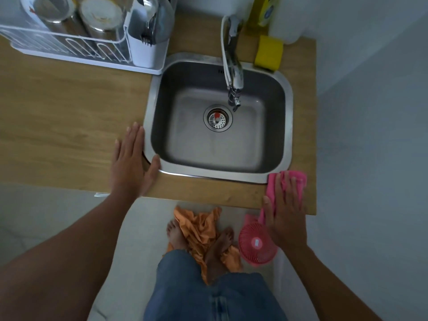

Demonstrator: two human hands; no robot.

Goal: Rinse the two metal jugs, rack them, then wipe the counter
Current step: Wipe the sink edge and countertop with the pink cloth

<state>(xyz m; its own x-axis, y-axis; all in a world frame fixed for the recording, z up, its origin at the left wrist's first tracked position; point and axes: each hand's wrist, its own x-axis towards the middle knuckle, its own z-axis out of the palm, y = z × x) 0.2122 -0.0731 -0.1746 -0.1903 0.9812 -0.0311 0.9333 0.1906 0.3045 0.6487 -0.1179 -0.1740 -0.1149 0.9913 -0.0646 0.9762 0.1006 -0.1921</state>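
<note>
Two metal jugs (55,13) (99,18) stand in the white dish rack (69,48) at the back left of the wooden counter (58,117). My right hand (286,212) presses flat on a pink cloth (294,179) at the counter's front right corner, beside the sink (288,126). My left hand (132,163) rests flat on the counter, its fingers straight, with the thumb touching the sink's front left rim.
A tap (234,66) hangs over the sink, and a strainer (217,118) sits in the drain. A yellow sponge (268,53) and a yellow bottle (265,10) stand behind the sink. A cutlery holder (148,35) hangs on the rack. On the floor lie an orange cloth (199,228) and a pink fan (257,244).
</note>
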